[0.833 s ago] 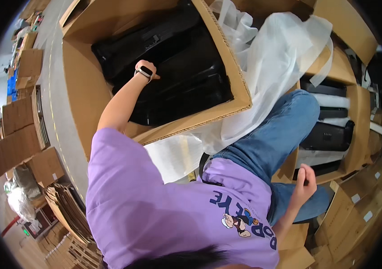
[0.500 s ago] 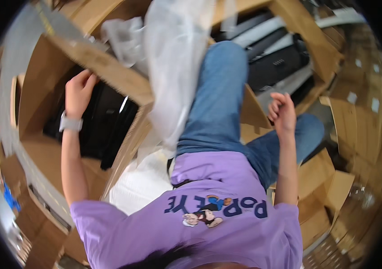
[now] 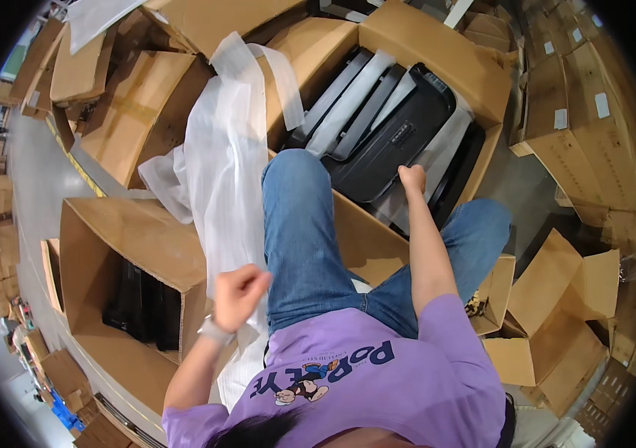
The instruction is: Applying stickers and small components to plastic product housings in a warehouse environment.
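My right hand (image 3: pixel 411 179) is closed on the lower edge of a black plastic panel (image 3: pixel 396 149) with rounded corners. That panel leans in an open cardboard box (image 3: pixel 437 48) beyond my knees, among more black panels with white foam sheets between them. My left hand (image 3: pixel 237 295), a pale watch on its wrist, hangs in the air left of my thigh, over a white foam sheet (image 3: pixel 228 142). Its fingers look bent but are smeared by motion, and nothing shows in them. Left of it, another open carton (image 3: pixel 135 224) holds black plastic pieces (image 3: pixel 142 302).
Closed cartons (image 3: pixel 135 112) stand at the far left. Stacked cartons (image 3: pixel 583 127) rise on the right, with labels on their sides. Near my right side lie an open carton (image 3: pixel 557 299) and a small box (image 3: pixel 501 299). Grey floor (image 3: pixel 101 149) with a yellow line runs along the left.
My left hand has come out of the left carton and moved right toward my thigh. My right hand has reached forward and taken hold of the panel's edge. The view has shifted.
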Motion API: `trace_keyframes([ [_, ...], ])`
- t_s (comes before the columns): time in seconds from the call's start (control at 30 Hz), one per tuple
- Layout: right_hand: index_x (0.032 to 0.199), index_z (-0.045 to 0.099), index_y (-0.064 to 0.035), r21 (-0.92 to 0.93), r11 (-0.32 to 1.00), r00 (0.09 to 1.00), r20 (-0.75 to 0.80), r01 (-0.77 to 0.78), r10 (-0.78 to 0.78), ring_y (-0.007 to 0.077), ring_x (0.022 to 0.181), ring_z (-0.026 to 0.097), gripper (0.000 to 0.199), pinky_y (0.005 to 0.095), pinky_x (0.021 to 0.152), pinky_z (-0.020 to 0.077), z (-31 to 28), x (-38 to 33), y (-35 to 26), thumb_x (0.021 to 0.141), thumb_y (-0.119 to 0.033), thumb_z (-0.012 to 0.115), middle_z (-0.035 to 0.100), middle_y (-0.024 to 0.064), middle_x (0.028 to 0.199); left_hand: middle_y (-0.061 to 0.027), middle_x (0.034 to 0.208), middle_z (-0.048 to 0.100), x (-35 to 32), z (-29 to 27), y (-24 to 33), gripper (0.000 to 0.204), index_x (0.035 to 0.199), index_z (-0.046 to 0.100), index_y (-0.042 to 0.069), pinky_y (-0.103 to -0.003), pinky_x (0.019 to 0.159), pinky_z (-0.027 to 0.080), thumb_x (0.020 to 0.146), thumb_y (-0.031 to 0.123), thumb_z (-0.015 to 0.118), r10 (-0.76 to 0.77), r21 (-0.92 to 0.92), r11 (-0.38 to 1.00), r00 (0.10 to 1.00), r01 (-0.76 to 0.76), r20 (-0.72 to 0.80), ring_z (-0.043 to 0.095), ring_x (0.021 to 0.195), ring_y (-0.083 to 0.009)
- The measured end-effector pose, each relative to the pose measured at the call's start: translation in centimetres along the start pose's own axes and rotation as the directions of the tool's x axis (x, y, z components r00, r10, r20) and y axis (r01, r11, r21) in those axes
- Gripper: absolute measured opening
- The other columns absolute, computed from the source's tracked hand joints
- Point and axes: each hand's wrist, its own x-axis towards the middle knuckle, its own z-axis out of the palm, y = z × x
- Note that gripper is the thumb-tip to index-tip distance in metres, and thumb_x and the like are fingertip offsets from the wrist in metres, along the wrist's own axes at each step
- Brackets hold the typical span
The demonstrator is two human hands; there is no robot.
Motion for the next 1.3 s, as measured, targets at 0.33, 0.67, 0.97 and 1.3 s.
trace_keyframes([
  [0.33,0.052,0.053,0.0003,0.645,0.762,0.985,0.084,0.06,-0.149,0.0183,0.039,0.047,0.02,0.0333,0.039,0.034,-9.2,-4.1,-4.3,0.063,-0.013,0.062,0.047,0.0089,0.043,-0.0097,0.053,0.052,12.4,9.3,4.2,0.052,0.103,0.059,-0.004,-0.032,0.051,0.042,0.076,0.04,0.07,0.104,0.098,0.989,0.994,-0.106,0.034,0.052,0.049,-0.0198],
  [0.67,0.063,0.055,-0.0035,0.92,0.383,0.94,0.055,0.083,-0.336,0.0073,0.045,0.045,0.027,0.0222,0.041,0.0321,-14.2,-21.0,-1.9,0.08,-0.021,0.066,0.049,-0.0008,0.055,-0.0073,0.099,0.062,9.8,5.2,3.0,0.046,0.107,0.056,-0.007,-0.027,0.079,0.047,0.067,0.012,0.068,0.255,-0.594,0.777,0.967,-0.207,-0.004,0.057,0.087,-0.0147],
  [0.97,0.078,0.061,-0.0023,0.606,0.785,0.598,0.678,-0.126,-0.427,0.0059,0.049,0.045,0.033,0.0205,0.047,0.0349,-23.6,-30.6,7.4,0.092,-0.03,0.05,0.05,-0.0009,0.055,-0.0042,0.088,0.06,6.0,-1.0,-6.0,0.044,0.102,0.058,-0.001,-0.028,0.075,0.043,0.061,0.015,0.057,-0.215,-0.577,0.731,0.926,0.363,0.311,0.055,0.081,-0.0137],
  [1.3,0.095,0.048,-0.0015,0.896,0.135,0.584,0.384,-0.424,-0.715,0.011,0.063,0.044,0.021,0.0252,0.048,0.0405,-23.6,-27.7,1.5,0.089,-0.021,0.042,0.05,0.0081,0.083,-0.0114,0.05,0.05,6.3,0.7,-3.7,0.033,0.084,0.056,0.009,-0.04,0.046,0.04,0.078,0.039,0.067,0.229,0.699,0.715,0.942,0.01,-0.247,0.057,0.05,-0.0316],
])
